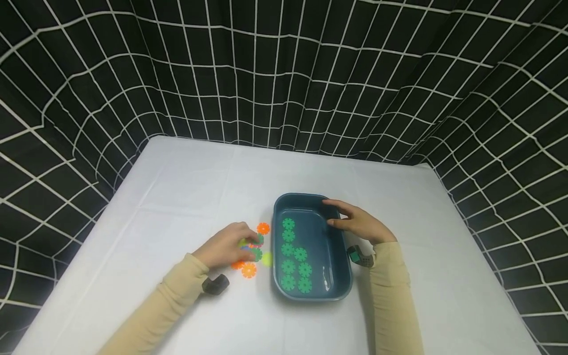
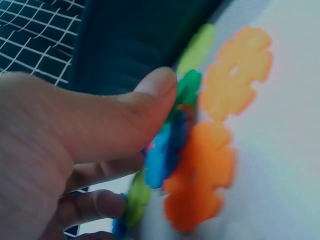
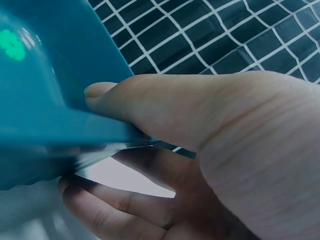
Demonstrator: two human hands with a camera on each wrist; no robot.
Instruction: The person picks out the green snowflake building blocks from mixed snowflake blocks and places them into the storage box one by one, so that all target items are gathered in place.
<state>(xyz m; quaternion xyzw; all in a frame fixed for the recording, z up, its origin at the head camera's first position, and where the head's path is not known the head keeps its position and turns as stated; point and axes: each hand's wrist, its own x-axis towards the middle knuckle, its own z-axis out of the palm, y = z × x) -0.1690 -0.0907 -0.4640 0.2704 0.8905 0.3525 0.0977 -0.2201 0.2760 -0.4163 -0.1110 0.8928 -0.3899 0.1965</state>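
My left hand (image 1: 226, 245) is low over a small pile of flower-shaped plastic discs beside the tray, fingers bent and spread from the thumb. Its thumb tip (image 2: 159, 82) is right at the edge of a green disc (image 2: 188, 91), with blue (image 2: 162, 152) and orange (image 2: 200, 175) discs close below. A blue-grey rectangular tray (image 1: 328, 246) stands to the right of the pile. My right hand (image 1: 361, 224) grips its far right side, thumb (image 3: 102, 92) over the rim inside and fingers along the outside. Several green discs (image 1: 288, 266) lie flat in the tray's left half.
A yellow-green disc (image 1: 266, 259) lies against the tray's left side, and loose orange discs (image 1: 249, 270) lie around the pile. White cloth covers the table (image 1: 199, 187). A black curtain with white grid lines (image 1: 284, 79) hangs behind and at both sides.
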